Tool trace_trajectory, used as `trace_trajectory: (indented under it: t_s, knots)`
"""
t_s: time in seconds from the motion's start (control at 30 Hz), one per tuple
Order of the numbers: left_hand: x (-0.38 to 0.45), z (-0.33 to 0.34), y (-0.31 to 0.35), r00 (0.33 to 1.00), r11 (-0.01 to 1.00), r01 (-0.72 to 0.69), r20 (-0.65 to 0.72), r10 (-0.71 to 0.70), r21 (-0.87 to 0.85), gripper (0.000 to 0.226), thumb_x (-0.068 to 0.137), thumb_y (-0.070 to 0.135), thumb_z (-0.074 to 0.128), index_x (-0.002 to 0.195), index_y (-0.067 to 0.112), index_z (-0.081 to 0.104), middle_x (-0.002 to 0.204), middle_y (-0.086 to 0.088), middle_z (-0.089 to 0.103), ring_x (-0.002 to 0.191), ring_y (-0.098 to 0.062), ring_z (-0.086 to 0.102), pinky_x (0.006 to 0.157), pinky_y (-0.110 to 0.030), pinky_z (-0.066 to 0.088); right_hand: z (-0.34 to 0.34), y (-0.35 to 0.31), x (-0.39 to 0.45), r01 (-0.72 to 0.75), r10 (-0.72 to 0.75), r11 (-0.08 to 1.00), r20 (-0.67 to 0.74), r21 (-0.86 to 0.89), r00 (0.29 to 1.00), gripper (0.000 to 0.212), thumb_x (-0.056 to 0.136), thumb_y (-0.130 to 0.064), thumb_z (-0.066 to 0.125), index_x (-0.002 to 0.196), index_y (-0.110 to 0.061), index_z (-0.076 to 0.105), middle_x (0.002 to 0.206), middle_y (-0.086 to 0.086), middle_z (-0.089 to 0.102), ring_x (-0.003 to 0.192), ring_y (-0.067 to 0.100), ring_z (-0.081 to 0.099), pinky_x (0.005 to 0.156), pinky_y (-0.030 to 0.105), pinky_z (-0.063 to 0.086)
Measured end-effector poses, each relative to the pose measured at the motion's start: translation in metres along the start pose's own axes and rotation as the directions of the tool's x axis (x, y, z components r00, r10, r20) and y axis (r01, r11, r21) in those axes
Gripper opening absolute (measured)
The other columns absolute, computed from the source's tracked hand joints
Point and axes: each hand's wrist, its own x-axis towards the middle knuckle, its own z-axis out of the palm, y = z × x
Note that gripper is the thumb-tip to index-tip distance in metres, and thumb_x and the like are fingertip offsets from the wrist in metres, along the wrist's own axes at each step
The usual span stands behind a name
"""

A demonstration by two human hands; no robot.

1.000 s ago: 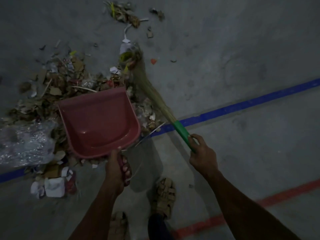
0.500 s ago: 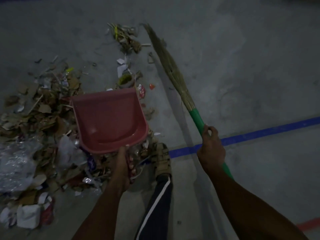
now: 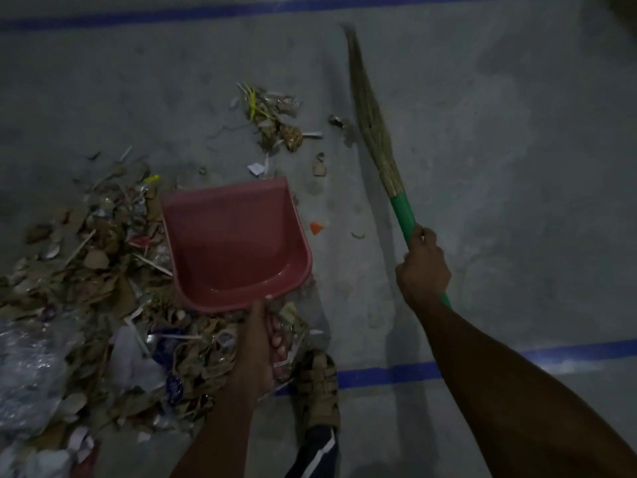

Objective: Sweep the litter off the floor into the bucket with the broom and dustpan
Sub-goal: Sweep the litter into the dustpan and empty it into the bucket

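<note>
From the head camera, the left hand (image 3: 256, 343) has its fingers wrapped around the handle of the pink dustpan (image 3: 234, 243); the handle itself is almost fully covered by the hand. The pan looks empty, and its open front edge points away from the person. The big litter pile (image 3: 103, 291) lies along the pan's left wall and under its rear. A smaller litter clump (image 3: 275, 119) sits beyond the front edge, with bare grey floor (image 3: 517, 167) between and to the right.

The right hand (image 3: 422, 267) grips the green handle of the broom (image 3: 374, 125), and the bristle tip reaches past the clump. A sandalled foot (image 3: 320, 388) stands beside a blue floor line (image 3: 389, 376). The pile is cut off at the left border. No bucket can be made out in the dim light.
</note>
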Motion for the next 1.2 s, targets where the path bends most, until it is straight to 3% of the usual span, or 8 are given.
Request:
trace_trajectory:
  t_s: [0.2,0.37,0.6,0.73,0.87,1.0,1.13,1.2]
  knots:
    - [0.017,0.019,0.019,0.996,0.997,-0.072,-0.063,0.07,-0.027,0.053,0.101,0.054,0.047,0.063,0.018,0.044,0.043,0.003,0.033,0.03,-0.01,0.03,0.031,-0.015,0.023,-0.012,-0.02,0.051,0.235,-0.216,0.97,0.214,-0.067,0.953,0.059,0.085,-0.012,0.062,0.141,-0.016,0.042,0.14,0.004,0.041,0.096,0.03,0.058,0.065,0.031,0.039]
    - [0.015,0.024,0.008,0.992,0.992,-0.073,-0.109,0.061,-0.107,0.05,0.1,0.048,0.05,0.062,0.016,0.043,0.042,0.002,0.031,0.03,-0.011,0.029,0.033,-0.017,0.022,0.009,-0.008,0.033,0.49,-0.437,0.868,0.34,-0.085,0.833,0.062,0.085,-0.012,0.062,0.142,-0.025,0.041,0.142,-0.004,0.039,0.089,0.021,0.057,0.057,0.031,0.046]
    - [-0.021,0.04,-0.039,0.961,0.943,-0.044,-0.273,-0.051,-0.33,0.048,0.097,0.052,0.052,0.063,0.02,0.038,0.039,0.005,0.033,0.03,-0.009,0.031,0.036,-0.013,0.023,0.01,0.064,-0.022,0.625,-0.585,0.777,0.451,0.074,0.674,0.06,0.082,-0.014,0.06,0.139,-0.022,0.046,0.145,-0.004,0.037,0.093,0.023,0.059,0.064,0.034,0.05]
    - [-0.036,0.065,-0.065,0.939,0.883,-0.067,-0.329,-0.101,-0.465,0.043,0.092,0.055,0.056,0.064,0.023,0.047,0.049,0.005,0.042,0.042,-0.012,0.041,0.042,-0.016,0.034,-0.025,0.1,-0.023,0.587,-0.553,0.809,0.383,0.032,0.74,0.06,0.076,-0.011,0.065,0.133,-0.024,0.053,0.138,-0.004,0.05,0.084,0.021,0.061,0.053,0.027,0.043]
    - [-0.042,0.11,-0.074,0.957,0.79,-0.135,-0.286,-0.054,-0.598,0.056,0.097,0.046,0.05,0.046,0.023,0.053,0.043,0.006,0.044,0.032,-0.009,0.037,0.036,-0.012,0.029,-0.063,0.125,0.009,0.605,-0.578,0.796,0.262,-0.026,0.773,0.061,0.068,-0.007,0.071,0.128,-0.015,0.06,0.136,0.001,0.053,0.084,0.028,0.061,0.048,0.027,0.041]
    - [-0.026,0.136,-0.084,0.953,0.791,-0.093,-0.284,-0.104,-0.604,0.044,0.092,0.051,0.057,0.062,0.023,0.044,0.048,0.006,0.036,0.034,-0.01,0.034,0.034,-0.016,0.026,-0.073,0.144,0.05,0.531,-0.506,0.844,0.207,-0.082,0.837,0.059,0.072,-0.001,0.068,0.129,-0.012,0.057,0.137,0.003,0.049,0.089,0.03,0.059,0.051,0.026,0.036]
    - [-0.016,0.141,-0.102,0.959,0.804,-0.081,-0.266,-0.098,-0.589,0.044,0.091,0.052,0.058,0.062,0.022,0.044,0.049,0.005,0.036,0.035,-0.01,0.032,0.036,-0.018,0.024,-0.062,0.142,0.069,0.473,-0.417,0.865,0.281,-0.169,0.864,0.06,0.076,-0.008,0.065,0.133,-0.016,0.047,0.138,0.0,0.04,0.088,0.026,0.054,0.055,0.028,0.035]
    - [-0.014,0.135,-0.112,0.963,0.808,-0.085,-0.255,-0.083,-0.583,0.042,0.09,0.052,0.059,0.064,0.022,0.044,0.05,0.004,0.036,0.036,-0.011,0.031,0.036,-0.018,0.024,-0.053,0.139,0.067,0.492,-0.413,0.849,0.338,-0.192,0.845,0.063,0.077,-0.011,0.066,0.136,-0.016,0.045,0.139,0.0,0.038,0.089,0.025,0.055,0.056,0.029,0.036]
